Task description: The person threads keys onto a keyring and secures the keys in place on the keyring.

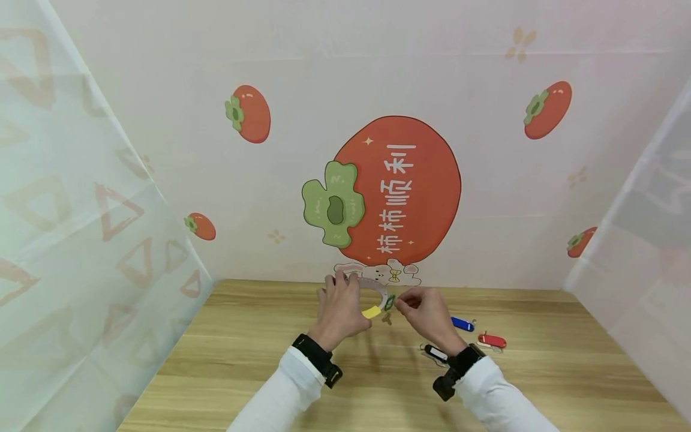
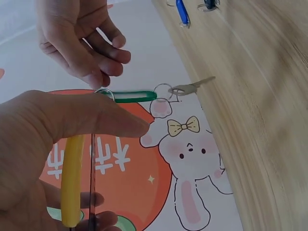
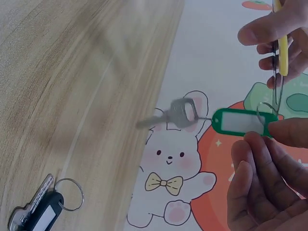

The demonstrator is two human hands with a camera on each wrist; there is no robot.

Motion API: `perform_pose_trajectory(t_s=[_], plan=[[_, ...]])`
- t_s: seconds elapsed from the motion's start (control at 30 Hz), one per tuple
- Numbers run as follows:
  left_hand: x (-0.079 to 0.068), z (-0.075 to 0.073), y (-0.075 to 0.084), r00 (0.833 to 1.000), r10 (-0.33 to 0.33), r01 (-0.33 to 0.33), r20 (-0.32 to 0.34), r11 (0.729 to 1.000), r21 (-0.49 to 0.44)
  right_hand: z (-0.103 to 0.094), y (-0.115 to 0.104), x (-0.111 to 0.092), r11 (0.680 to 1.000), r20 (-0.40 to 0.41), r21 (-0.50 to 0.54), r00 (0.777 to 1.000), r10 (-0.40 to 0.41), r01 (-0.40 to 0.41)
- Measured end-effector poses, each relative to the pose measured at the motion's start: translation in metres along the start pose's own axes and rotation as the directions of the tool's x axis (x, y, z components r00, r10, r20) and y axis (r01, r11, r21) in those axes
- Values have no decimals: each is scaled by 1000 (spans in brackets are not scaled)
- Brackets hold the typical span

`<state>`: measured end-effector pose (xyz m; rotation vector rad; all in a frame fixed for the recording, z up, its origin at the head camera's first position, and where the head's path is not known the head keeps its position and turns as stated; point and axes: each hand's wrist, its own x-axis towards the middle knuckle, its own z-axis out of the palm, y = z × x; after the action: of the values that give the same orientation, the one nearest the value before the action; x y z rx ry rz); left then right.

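Note:
In my left hand (image 1: 339, 309) I grip a large, thin hoop with a yellow section (image 1: 371, 312); its far part looks pale. A green key tag (image 3: 238, 121) with a white label hangs at the hoop's side by a small metal ring (image 2: 106, 93). From the tag's lower end dangles a metal key (image 3: 180, 114), blurred at its tip. My right hand (image 1: 429, 312) pinches the tag's upper end near that ring, thumb and fingertips against it. The left thumb partly covers this spot in the left wrist view.
On the wooden table (image 1: 259, 360), near the right hand, lie a blue key tag (image 1: 462, 324), a red key tag (image 1: 492, 341) and a black key tag (image 1: 436, 353). A printed cloth wall (image 1: 302, 66) stands close behind the hands.

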<state>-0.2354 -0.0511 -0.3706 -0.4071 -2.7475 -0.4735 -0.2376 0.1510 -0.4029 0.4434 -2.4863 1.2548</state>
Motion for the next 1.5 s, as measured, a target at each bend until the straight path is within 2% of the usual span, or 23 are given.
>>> perform_pose_trajectory(t_s=[0.2,0.4,0.7,0.87,1.23,1.5], plan=[[0,1,-4,999,41,-41,-21,999,27,-2,-4,0,999,-6,10,999,34,-34],[0,0,-7,995,103,-103,0,994,46,-5,-8,6,997,-15,21,997,69,-69],[-1,0,-8,983,163,-164,85,986,14,-5,-7,15,973,103,129,979,177,-189],[-2,1,-9,979,175,-176,105,984,-4,-4,-4,16,957,140,166,967,214,-236],[-3,4,-12,969,191,-195,158,981,9,-3,-8,15,942,189,179,949,252,-285],[-2,5,-11,950,237,-244,204,970,8,-4,-6,19,900,291,259,917,273,-350]])
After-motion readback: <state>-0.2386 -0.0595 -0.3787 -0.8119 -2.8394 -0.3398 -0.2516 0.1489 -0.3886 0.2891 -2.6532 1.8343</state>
